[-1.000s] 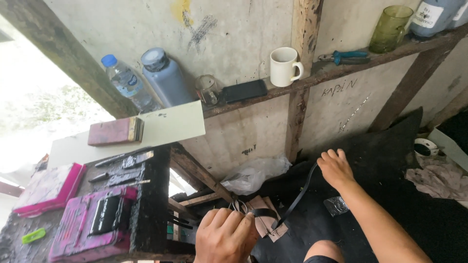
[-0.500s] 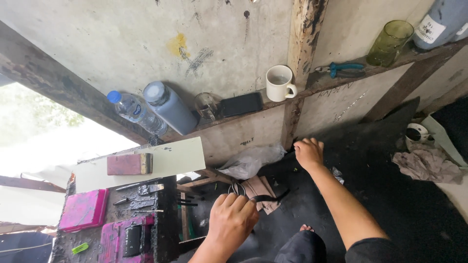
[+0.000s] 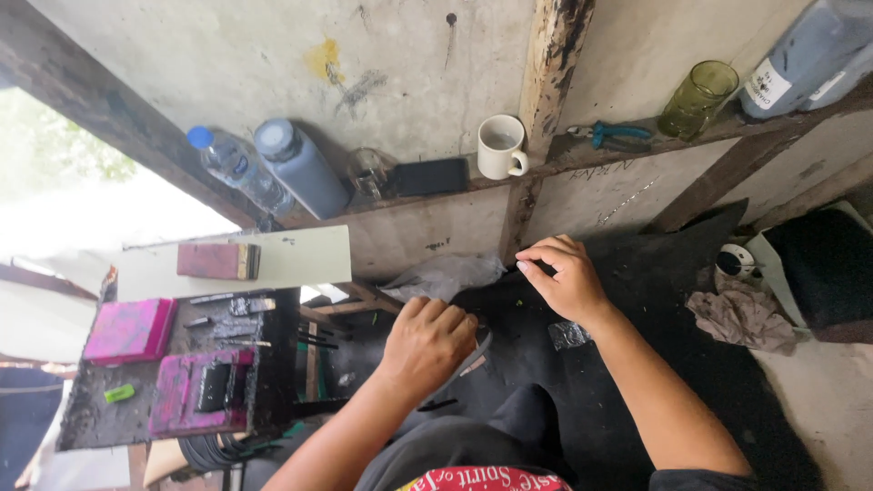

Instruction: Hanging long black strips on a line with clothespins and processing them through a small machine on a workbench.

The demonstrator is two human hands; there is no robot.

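A white ceramic mug [image 3: 500, 145], a green-tinted drinking glass [image 3: 696, 98], blue-handled pliers [image 3: 611, 135] and a clear plastic bottle with a blue cap [image 3: 232, 167] stand along the wooden wall ledge [image 3: 564, 168]. Lower left, a pink rectangular block [image 3: 130, 329] lies on the dark, grimy desk [image 3: 91, 414], and a crumpled grey rag [image 3: 741, 314] lies at the right.

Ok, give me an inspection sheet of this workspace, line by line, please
Surface: black mat, dark and worn.
Job's things: dark strip under the left hand; its far end cannot be traced.
Clutter: crumpled plastic, grey rag, pink blocks on the side stand.
Grippers: left hand closed over the strip; right hand pinching something small and dark at the mat's edge.
Cables: nothing seen.
Surroundings: wall ledge with white mug, two bottles, pliers, green glass.
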